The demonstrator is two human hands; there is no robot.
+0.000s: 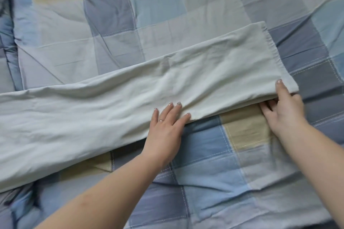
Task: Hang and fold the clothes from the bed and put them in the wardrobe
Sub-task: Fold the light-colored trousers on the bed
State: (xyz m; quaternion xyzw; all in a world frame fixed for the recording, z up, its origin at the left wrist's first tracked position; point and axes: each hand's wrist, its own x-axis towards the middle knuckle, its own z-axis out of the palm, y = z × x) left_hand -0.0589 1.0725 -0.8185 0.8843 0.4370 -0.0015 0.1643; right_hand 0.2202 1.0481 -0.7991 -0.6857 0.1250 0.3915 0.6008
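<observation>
While the checked quilt (pixel 186 15) covered the whole bed, a pale garment (pixel 130 95), apparently trousers laid leg on leg, stretched across it from the left edge to a hemmed end at upper right. The left hand (pixel 165 126) lay flat on the near edge, fingers straight and spread, pressing the cloth down. The right hand (pixel 283 106) pinched the hem corner, thumb on top and fingers tucked beneath. To fold well, I judged, the flat hand should anchor the crease line while the other carries the hem over squarely, keeping both layers aligned and the wrinkles smoothed out.
</observation>
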